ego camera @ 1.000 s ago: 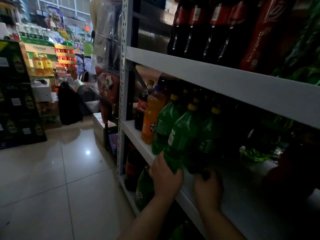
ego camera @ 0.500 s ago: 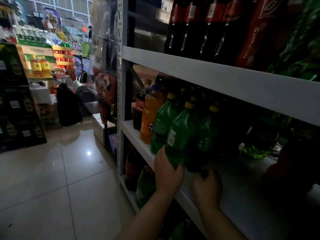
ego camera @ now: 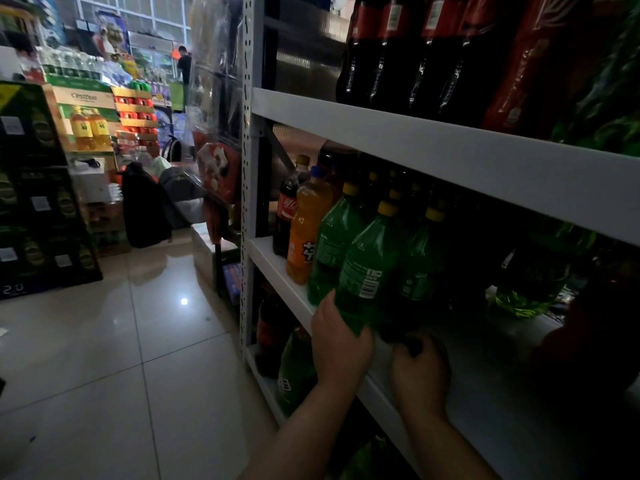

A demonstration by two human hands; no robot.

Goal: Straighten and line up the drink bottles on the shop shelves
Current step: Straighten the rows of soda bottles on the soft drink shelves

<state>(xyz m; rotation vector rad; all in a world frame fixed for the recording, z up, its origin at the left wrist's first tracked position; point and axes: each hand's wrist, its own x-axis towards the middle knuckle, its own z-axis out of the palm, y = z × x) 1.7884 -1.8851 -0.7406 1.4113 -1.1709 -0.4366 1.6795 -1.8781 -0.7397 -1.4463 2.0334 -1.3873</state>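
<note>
"Head camera, middle shelf (ego camera: 273, 266): what does the left hand (ego camera: 341, 344) have?"

"It is wrapped round the foot of a green bottle (ego camera: 369, 271) with a yellow cap, which stands upright at the shelf's front edge."

"And the right hand (ego camera: 420, 374)?"

"It reaches to the foot of the next bottle (ego camera: 420, 268), also green and yellow-capped, just right of the first. Its fingertips vanish into shadow there, so whether they grasp anything cannot be told."

"What stands to the left of those two?"

"A third green bottle (ego camera: 329, 244), close against the held one, then an orange bottle (ego camera: 306, 233), then a small cola bottle (ego camera: 286, 213) nearest the white post (ego camera: 247, 168). More yellow caps show in the dark rows behind."

"Other shelves?"

"Big cola bottles (ego camera: 381, 53) line the board above. Below, a lower green bottle (ego camera: 294, 372) stands near the post with a dark one beside it. Shiny floor tiles (ego camera: 104, 341) run off to the left toward stacked drink cartons (ego camera: 86, 112)."
</note>
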